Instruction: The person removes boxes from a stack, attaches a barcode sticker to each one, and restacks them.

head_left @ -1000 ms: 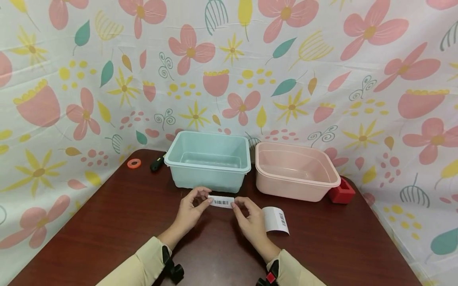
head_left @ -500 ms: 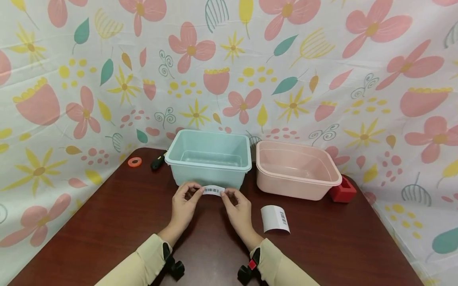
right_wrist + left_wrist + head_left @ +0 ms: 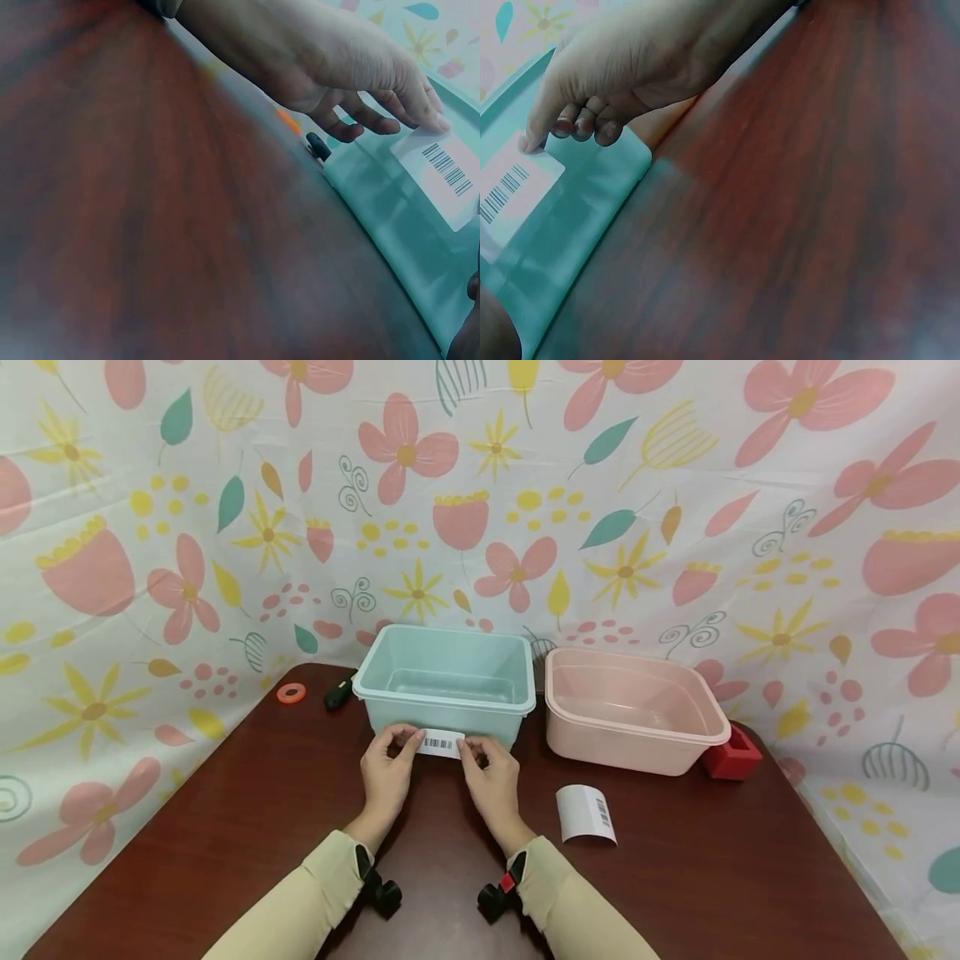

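Observation:
A small white barcode label (image 3: 440,743) lies flat and close over the front wall of the light blue tub (image 3: 450,717). My left hand (image 3: 386,777) pinches the label's left end between thumb and fingers. At the right end, the thumb and fingers of my right hand (image 3: 495,781) pinch it too. The left wrist view shows the right hand (image 3: 630,67) with its fingertip on a corner of the label (image 3: 514,195). Across in the right wrist view, the left hand (image 3: 352,67) has a fingertip at the label's other end, its remaining fingers curled beneath.
A pink tub (image 3: 626,739) stands right of the blue one, with a red box (image 3: 735,756) beside it. A curved white sheet with a barcode (image 3: 585,814) lies on the dark wooden table (image 3: 697,868). Orange tape (image 3: 291,693) and a black-handled tool (image 3: 341,692) lie back left.
Both hands have carried the label forward to the blue tub's front wall, the right hand also going left. The label, bowed half a second ago, is now flat.

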Demonstrator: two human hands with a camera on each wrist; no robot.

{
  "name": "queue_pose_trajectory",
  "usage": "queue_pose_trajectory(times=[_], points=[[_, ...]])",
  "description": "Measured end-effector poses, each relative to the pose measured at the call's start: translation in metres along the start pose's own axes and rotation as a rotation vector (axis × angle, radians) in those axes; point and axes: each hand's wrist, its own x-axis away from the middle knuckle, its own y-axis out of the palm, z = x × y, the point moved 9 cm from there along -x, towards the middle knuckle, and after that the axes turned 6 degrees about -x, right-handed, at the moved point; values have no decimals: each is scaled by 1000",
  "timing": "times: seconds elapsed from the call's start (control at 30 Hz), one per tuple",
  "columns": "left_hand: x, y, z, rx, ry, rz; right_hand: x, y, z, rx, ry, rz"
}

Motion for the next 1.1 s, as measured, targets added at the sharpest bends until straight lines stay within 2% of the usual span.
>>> queue_pose_trajectory(times=[0.23, 0.47, 0.8, 1.1], points=[[-1, -2, -1, -39, -22, 60, -1, 6, -1, 14, -25, 50], [-2, -1, 5, -107, 11, 104, -3, 10, 1, 4, -16, 82], [-3, 4, 11, -46, 87, 110, -6, 6, 2, 4, -13, 93], [-6, 8, 10, -71, 128, 136, -9, 5, 3, 24, -36, 102]])
